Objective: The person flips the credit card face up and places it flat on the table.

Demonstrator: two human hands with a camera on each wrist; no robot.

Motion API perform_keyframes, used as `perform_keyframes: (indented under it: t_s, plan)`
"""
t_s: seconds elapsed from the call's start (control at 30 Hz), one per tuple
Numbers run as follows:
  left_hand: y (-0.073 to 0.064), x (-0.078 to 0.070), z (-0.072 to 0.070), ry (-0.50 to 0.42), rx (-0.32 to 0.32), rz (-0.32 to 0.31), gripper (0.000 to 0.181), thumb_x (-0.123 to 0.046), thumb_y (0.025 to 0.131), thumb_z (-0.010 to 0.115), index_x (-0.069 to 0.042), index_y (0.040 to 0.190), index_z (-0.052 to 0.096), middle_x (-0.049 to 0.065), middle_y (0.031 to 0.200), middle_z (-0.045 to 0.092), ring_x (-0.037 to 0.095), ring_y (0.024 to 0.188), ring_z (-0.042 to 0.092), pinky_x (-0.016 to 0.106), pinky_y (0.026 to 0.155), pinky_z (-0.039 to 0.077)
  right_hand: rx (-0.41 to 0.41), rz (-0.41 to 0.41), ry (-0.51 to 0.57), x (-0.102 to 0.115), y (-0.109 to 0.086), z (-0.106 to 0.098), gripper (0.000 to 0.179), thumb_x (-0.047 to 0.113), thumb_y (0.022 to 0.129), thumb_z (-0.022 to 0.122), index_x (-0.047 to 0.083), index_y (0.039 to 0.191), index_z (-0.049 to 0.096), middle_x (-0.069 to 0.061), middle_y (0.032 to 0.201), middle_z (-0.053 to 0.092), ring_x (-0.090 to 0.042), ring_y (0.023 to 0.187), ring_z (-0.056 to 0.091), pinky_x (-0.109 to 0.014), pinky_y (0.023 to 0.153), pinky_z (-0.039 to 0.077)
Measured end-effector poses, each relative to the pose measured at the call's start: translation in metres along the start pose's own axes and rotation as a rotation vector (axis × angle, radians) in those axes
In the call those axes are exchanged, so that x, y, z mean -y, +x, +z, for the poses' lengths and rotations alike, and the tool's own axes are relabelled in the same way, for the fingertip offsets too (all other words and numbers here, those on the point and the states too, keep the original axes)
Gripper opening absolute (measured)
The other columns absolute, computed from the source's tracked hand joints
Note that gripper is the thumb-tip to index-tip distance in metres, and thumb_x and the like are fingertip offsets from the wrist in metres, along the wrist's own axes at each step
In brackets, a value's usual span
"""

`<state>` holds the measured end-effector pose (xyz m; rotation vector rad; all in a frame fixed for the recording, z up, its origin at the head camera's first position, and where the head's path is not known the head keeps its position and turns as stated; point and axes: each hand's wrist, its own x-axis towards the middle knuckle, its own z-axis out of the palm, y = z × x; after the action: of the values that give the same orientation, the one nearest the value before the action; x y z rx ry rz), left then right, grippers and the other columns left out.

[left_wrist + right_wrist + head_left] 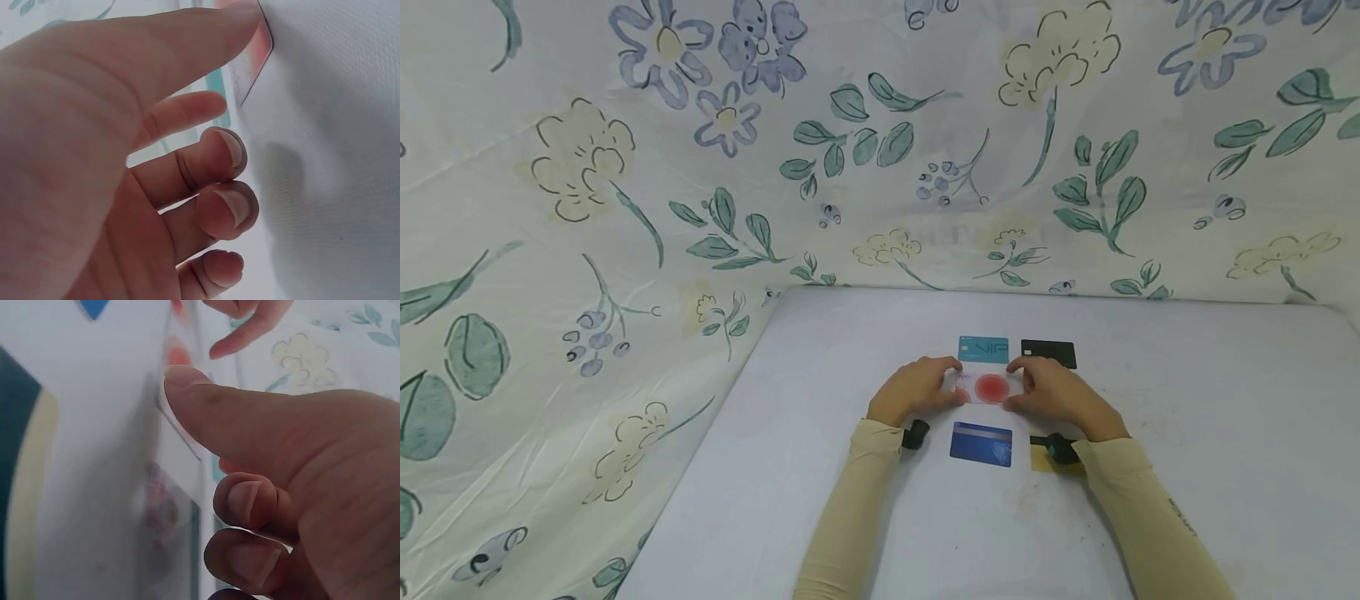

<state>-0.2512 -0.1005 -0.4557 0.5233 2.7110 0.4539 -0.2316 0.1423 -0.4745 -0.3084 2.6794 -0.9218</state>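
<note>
Both hands hold a pale card with red circles (992, 388) at the middle of the group of cards. The left hand (916, 390) pinches its left end, thumb at the near corner and forefinger at the far one. At the right end, the right hand (1063, 396) grips it the same way. A corner of this card (259, 53) shows under the thumb in the left wrist view, the other fingers loosely curled. In the right wrist view the thumb lies against the card's edge (181, 428), with a shadow on the surface below.
A teal VIP card (983, 349) and a black card (1048, 352) lie beyond the hands. Nearer is a blue striped card (981, 444); a yellow card (1047, 460) is partly covered by the right wrist camera (1062, 449). Floral cloth (850, 200) hangs behind the white table (760, 467).
</note>
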Motion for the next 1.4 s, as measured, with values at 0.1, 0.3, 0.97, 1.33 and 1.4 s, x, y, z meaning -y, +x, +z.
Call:
perform_keyframes:
  t_s: [0.1,0.3,0.97,1.33,1.4]
  plan:
    - [0.001,-0.001,-0.002,-0.018,-0.004,0.026,0.055,-0.044,0.094,0.074,-0.021,0.143,0.060,0.003,0.109,0.069,0.018,0.096,0.060,0.036,0.090,0.055,-0.006,-0.011,0.016,-0.002,-0.002,-0.007,0.057,0.027,0.089,0.082,0.006,0.137,0.061,-0.007,0.083,0.057,-0.019,0.075,0.053,-0.029,0.064,0.045]
    - [0.001,-0.004,-0.004,-0.027,-0.031,0.082,0.053,-0.042,0.096,0.073,-0.021,0.142,0.060,-0.001,0.087,0.060,0.013,0.077,0.055,0.024,0.066,0.044,-0.034,-0.019,0.029,-0.006,-0.011,-0.023,0.057,0.028,0.092,0.078,0.002,0.139,0.058,-0.005,0.078,0.052,-0.018,0.071,0.049,-0.028,0.059,0.039]
    - [0.009,-0.041,-0.002,0.029,-0.111,0.259,0.050,-0.038,0.099,0.070,-0.014,0.142,0.061,0.000,0.098,0.064,0.012,0.087,0.055,0.021,0.075,0.046,-0.145,-0.058,-0.034,-0.024,-0.045,-0.051,0.054,0.024,0.093,0.077,-0.002,0.137,0.058,-0.003,0.080,0.051,-0.018,0.075,0.050,-0.027,0.060,0.039]
    - [0.019,-0.058,0.013,0.120,-0.095,0.264,0.051,-0.046,0.096,0.071,-0.019,0.138,0.063,-0.003,0.120,0.071,0.010,0.097,0.060,0.025,0.095,0.055,-0.094,-0.022,-0.006,-0.044,-0.049,-0.047,0.058,0.024,0.091,0.079,-0.003,0.138,0.056,-0.002,0.078,0.049,-0.016,0.071,0.047,-0.025,0.057,0.037]
    - [0.020,-0.058,0.016,0.125,-0.097,0.270,0.051,-0.046,0.095,0.072,-0.019,0.138,0.063,-0.003,0.118,0.071,0.009,0.096,0.060,0.025,0.094,0.055,-0.083,-0.028,0.007,-0.048,-0.050,-0.045,0.058,0.022,0.091,0.079,-0.005,0.137,0.056,-0.001,0.077,0.049,-0.016,0.069,0.046,-0.025,0.056,0.036]
